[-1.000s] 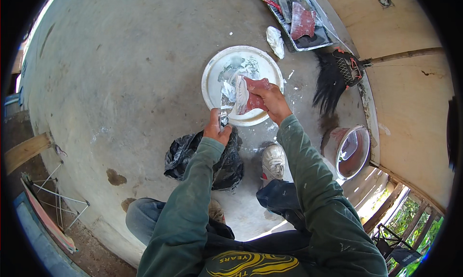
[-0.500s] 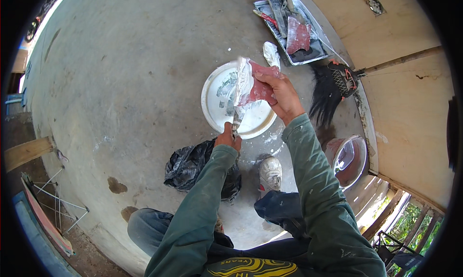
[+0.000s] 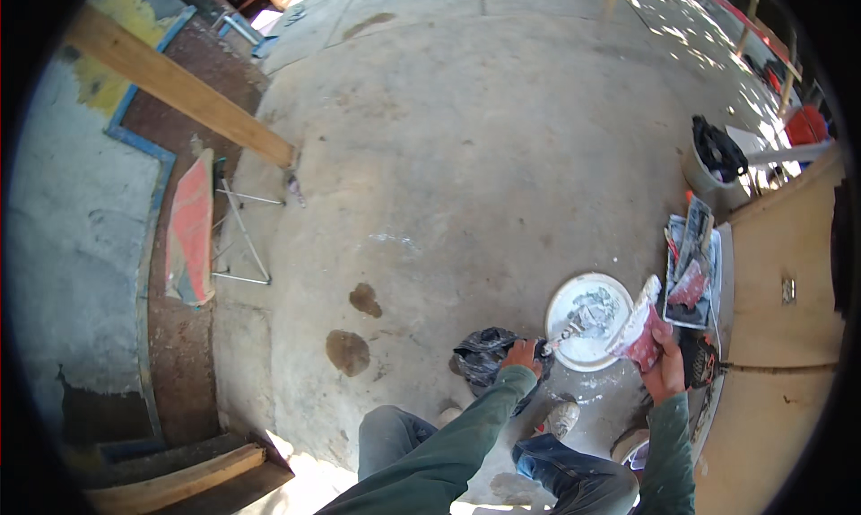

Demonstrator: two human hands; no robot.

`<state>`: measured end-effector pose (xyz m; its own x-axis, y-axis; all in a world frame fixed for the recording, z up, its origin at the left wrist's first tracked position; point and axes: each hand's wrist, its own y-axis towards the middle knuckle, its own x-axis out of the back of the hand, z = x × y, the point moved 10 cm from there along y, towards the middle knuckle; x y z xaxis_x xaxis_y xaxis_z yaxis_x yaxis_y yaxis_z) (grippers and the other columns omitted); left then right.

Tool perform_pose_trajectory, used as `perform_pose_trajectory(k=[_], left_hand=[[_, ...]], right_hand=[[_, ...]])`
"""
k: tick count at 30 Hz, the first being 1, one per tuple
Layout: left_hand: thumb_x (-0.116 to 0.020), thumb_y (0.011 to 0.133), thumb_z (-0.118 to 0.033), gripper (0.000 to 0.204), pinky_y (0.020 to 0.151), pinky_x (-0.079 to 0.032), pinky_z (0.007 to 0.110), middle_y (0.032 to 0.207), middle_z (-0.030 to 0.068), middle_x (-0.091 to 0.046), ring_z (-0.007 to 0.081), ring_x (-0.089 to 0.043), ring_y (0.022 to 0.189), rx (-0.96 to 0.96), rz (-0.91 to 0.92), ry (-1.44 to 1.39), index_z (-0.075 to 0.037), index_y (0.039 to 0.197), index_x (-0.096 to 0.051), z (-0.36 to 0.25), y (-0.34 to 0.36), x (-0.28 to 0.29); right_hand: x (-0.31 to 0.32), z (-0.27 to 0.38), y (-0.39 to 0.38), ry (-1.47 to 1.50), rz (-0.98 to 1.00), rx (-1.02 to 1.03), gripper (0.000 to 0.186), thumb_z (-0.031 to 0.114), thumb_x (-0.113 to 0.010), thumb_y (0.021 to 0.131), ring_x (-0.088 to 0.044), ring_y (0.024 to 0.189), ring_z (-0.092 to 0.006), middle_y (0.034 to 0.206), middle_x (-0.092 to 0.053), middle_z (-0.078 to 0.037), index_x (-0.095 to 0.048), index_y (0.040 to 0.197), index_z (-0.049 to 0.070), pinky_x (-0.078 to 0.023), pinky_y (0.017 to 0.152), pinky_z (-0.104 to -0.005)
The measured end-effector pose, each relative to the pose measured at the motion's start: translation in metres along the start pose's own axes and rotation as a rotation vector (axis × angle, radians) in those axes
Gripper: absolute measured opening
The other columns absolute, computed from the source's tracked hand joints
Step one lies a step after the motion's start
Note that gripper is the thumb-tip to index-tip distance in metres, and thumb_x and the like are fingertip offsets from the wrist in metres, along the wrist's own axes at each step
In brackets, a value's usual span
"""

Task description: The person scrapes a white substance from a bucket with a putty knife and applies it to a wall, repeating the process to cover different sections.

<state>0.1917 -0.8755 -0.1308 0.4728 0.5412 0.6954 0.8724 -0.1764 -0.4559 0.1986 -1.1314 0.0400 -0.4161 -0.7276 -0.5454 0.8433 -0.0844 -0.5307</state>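
Observation:
My left hand (image 3: 522, 357) is closed round the handle of a putty knife (image 3: 562, 336), whose blade reaches over a round white lid (image 3: 585, 367). Pale putty (image 3: 603, 307) is smeared across the lid's middle. In my right hand (image 3: 665, 373) is a flat red spreader (image 3: 642, 346), raised above the lid's right side. Thick white putty (image 3: 647, 297) coats its upper left edge. The knife and the spreader are apart. Beneath my left hand lies a crumpled black plastic bag (image 3: 482, 352).
A tray (image 3: 688, 316) of tools stands right of the lid, with another red spreader (image 3: 689, 284) in it. Behind is a bucket (image 3: 702, 174) with black plastic. Panels line the right side. A wooden post (image 3: 193, 91) and a red board (image 3: 190, 237) stand left.
The view has swung left, so hands and lid appear lower right. The knife has come away from the spreader and down toward the lid. Both hands keep their hold.

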Motion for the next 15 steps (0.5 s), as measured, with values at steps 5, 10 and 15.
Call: perform_pose_trajectory(k=[5, 10, 15], left_hand=[[-0.069, 0.077, -0.021, 0.051, 0.094, -0.047, 0.046, 0.118, 0.0219, -0.057, 0.0401, -0.056, 0.11, 0.328, -0.182, -0.313, -0.011, 0.125, -0.053, 0.131, -0.121, 0.118], [-0.066, 0.073, -0.025, 0.035, 0.085, -0.053, 0.043, 0.094, 0.0177, -0.07, 0.0346, -0.067, 0.092, 0.821, -0.55, -0.387, -0.012, 0.106, -0.065, 0.289, -0.342, 0.255], [-0.069, 0.076, -0.033, 0.034, 0.088, -0.051, 0.043, 0.101, 0.0183, -0.069, 0.0355, -0.065, 0.099, 1.124, -0.657, -0.415, -0.013, 0.104, -0.066, 0.348, -0.571, 0.301]], right_hand=[[-0.061, -0.036, -0.097, 0.025, -0.049, -0.243, 0.043, 0.022, -0.058, 0.09, -0.065, 0.099, -0.0197, 0.12, -0.065, -0.003, -0.053, 0.131, 0.01, -0.056, 0.073, -0.0358], [-0.2, -0.09, -0.189, 0.136, 0.221, -0.565, 0.039, 0.017, -0.06, 0.088, -0.062, 0.078, -0.0241, 0.098, -0.065, -0.012, -0.052, 0.123, 0.002, -0.052, 0.069, -0.0395], [-0.386, -0.059, -0.268, -0.097, 0.555, -0.611, 0.026, 0.026, -0.06, 0.096, -0.053, 0.065, -0.0167, 0.08, -0.059, -0.008, -0.057, 0.092, 0.0, -0.047, 0.058, -0.0278]])
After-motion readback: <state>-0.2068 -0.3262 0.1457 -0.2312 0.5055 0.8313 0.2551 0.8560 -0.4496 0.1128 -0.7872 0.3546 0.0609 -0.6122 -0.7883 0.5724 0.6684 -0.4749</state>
